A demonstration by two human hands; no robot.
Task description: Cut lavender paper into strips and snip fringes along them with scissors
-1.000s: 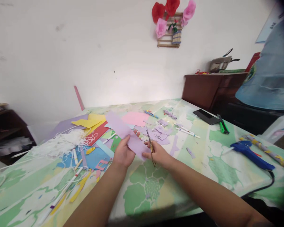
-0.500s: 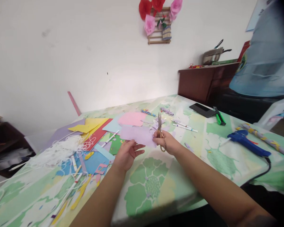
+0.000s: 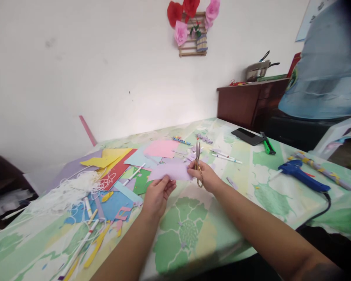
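Note:
A light purple sheet of paper (image 3: 171, 170) is held between my two hands above the table. My left hand (image 3: 158, 193) pinches its near edge, thumb on top. In my right hand (image 3: 205, 175) is a pair of scissors (image 3: 197, 150) with gold-coloured handles, blades pointing up and nearly together. The fingertips of that hand also touch the sheet's right edge. Behind the sheet lie a pink sheet (image 3: 160, 148) and small purple scraps (image 3: 190, 156).
Coloured sheets, a tangle of white string (image 3: 73, 187) and markers (image 3: 134, 174) lie left. To the right are a blue glue gun (image 3: 304, 175), a green utility knife (image 3: 268, 145), a black tablet-like object (image 3: 247, 136) and a decorated stick (image 3: 324, 171). A large water bottle (image 3: 321, 78) stands behind.
My left hand has closed from spread fingers onto the near edge of the purple paper. My right hand keeps the scissors, almost in the same place. The view has shifted slightly.

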